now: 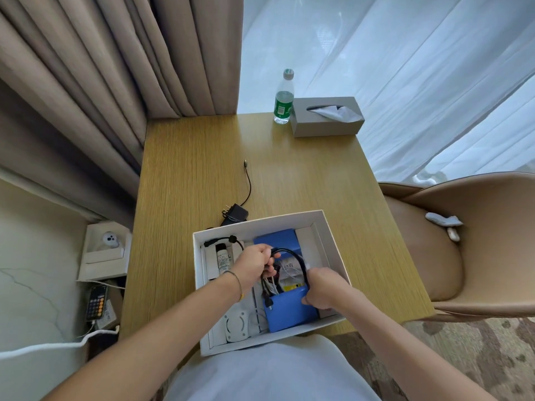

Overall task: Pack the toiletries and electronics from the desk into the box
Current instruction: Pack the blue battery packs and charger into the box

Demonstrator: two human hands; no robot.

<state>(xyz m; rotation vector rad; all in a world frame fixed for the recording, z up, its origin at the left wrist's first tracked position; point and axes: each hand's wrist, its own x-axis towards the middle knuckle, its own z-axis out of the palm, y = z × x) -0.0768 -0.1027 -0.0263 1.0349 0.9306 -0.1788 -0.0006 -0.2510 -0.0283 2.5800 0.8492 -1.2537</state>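
A white box (260, 219) sits at the near edge of the wooden desk (188, 169). Inside it stands an open blue case (289, 311) with cables and small packets, a white tube (222, 260) at the left, and a white round device (237, 325) near the front. My left hand (256, 263) is closed on a black cable (298, 261) that loops over the blue case. My right hand (324, 289) pinches the same cable's other side at the case's rim. A black power adapter (236, 214) with a thin cord lies on the desk just behind the box.
A water bottle (284, 98) and a grey tissue box (327, 117) stand at the desk's far edge. A tan chair (463, 241) is at the right, curtains behind. A phone (97, 302) and a white cord lie on the ledge at the left.
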